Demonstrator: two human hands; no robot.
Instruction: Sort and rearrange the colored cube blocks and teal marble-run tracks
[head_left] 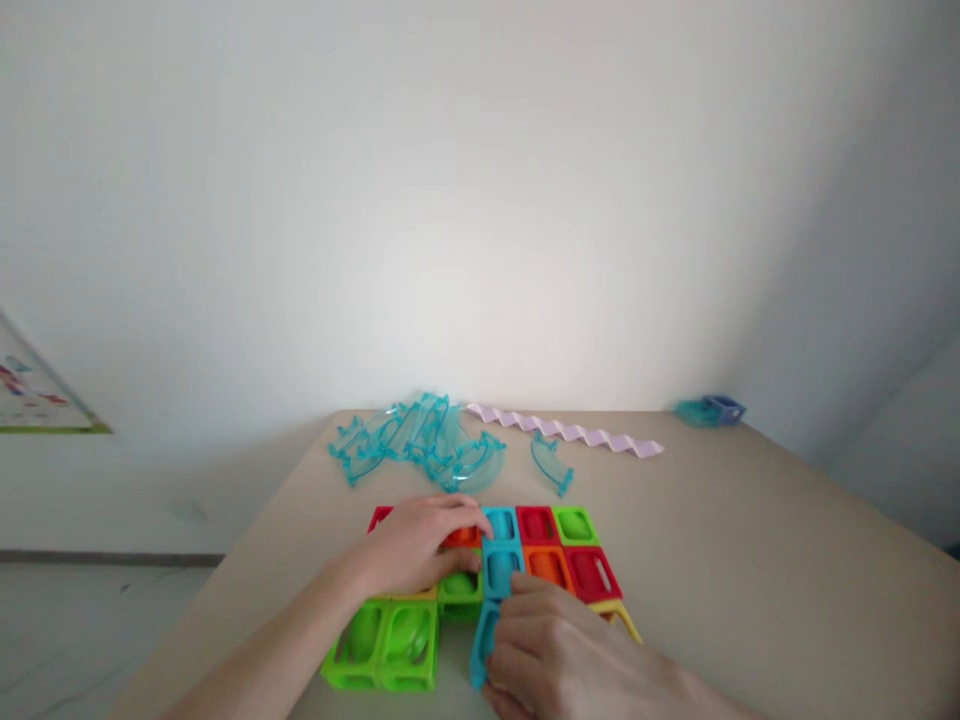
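Observation:
A grid of joined plastic blocks in red, orange, green, blue and yellow lies on the table, each block with a hollow frame. My left hand (416,540) is over the grid's left part, thumb on a green block (459,588) and fingertips by an upper blue block (499,523), holding the grid. My right hand (544,640) has its fingers closed around a blue block (484,640) at the near edge, below a middle blue block (502,572). This near block looks slightly tilted; whether it is joined is hidden. Two green blocks (409,635) form the near left corner.
Behind the grid lies a pile of clear teal curved track pieces (427,440), with one separate track piece (551,465) to its right. A pale purple zigzag strip (570,432) runs along the wall. A dark blue block (724,408) sits at the table's far right corner.

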